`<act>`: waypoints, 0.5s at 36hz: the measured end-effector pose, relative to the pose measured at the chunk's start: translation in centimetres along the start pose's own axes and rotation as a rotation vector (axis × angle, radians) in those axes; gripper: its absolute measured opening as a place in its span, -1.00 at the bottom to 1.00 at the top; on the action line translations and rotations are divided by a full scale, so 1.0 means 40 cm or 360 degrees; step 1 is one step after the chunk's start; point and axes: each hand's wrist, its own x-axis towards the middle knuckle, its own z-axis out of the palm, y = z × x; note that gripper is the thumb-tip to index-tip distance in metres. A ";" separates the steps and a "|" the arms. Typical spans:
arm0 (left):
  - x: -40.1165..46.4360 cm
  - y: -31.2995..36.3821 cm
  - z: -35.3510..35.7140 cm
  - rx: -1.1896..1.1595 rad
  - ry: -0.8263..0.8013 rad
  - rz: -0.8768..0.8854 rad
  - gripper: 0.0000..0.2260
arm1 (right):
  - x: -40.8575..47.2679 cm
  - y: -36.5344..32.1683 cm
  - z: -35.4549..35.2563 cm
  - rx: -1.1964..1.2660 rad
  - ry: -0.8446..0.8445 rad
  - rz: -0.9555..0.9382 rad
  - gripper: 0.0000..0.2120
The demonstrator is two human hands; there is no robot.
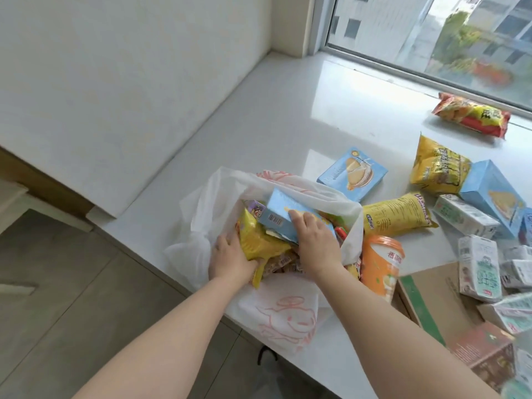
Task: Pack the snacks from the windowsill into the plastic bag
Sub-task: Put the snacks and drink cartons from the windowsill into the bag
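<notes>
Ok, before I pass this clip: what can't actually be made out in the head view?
- Plastic bag: its lower contents are hidden by the blue box and yellow packet on top.
- Left hand: fingertips hidden under that packet.
- Right hand: its grip on the box is unclear.
- Cartons at the right edge: blurred and partly cut off.
</notes>
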 end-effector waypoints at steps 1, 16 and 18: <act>0.007 -0.006 -0.006 -0.0064 0.0071 -0.0042 -0.21 | 0.016 0.003 -0.007 0.0043 -0.0010 0.0092 -0.38; 0.006 0.054 -0.032 0.0120 -0.0152 -0.0120 -0.11 | -0.004 0.018 -0.007 0.0267 -0.0509 0.0104 -0.48; -0.025 0.093 -0.050 0.0064 0.0038 -0.0009 -0.14 | -0.032 0.031 -0.022 0.0427 -0.0373 0.0107 -0.53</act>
